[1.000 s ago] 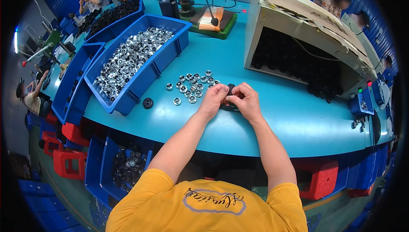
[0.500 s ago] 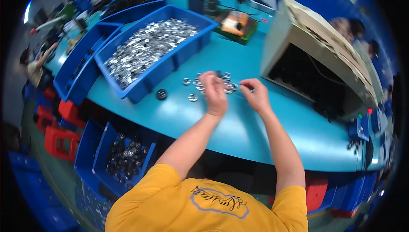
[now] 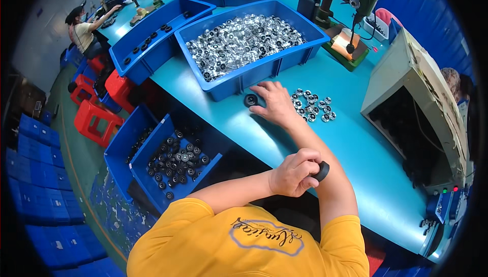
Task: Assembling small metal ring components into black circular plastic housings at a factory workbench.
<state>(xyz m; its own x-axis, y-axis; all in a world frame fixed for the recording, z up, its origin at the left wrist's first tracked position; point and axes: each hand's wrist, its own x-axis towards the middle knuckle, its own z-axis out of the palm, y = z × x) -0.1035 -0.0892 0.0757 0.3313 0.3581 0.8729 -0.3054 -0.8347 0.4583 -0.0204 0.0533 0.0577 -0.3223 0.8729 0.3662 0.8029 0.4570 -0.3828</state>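
Observation:
My left hand (image 3: 296,173) is drawn back close to my body and closed on a black wheel (image 3: 321,171), which is seen mostly edge-on. Across and above it my right arm reaches over to the left. At its end my right hand (image 3: 277,104) has its fingers spread, with thumb and fingertips on either side of a second black wheel (image 3: 250,100) on the blue-green table (image 3: 244,132); whether they touch it I cannot tell. To the right of that hand lies a loose group of small silver round parts with dark centres (image 3: 311,105).
A blue bin (image 3: 239,84) heaped with silver parts stands beyond my hands. Left of it is a blue tray (image 3: 152,53) with some black wheels; below sits a blue bin (image 3: 147,188) of wheels. A green press (image 3: 351,58) and a beige box-shaped housing (image 3: 391,81) stand right.
My left hand has left the silver parts, come back toward my body and now holds a black wheel. My right hand has crossed left to the wheel on the table. The view has turned.

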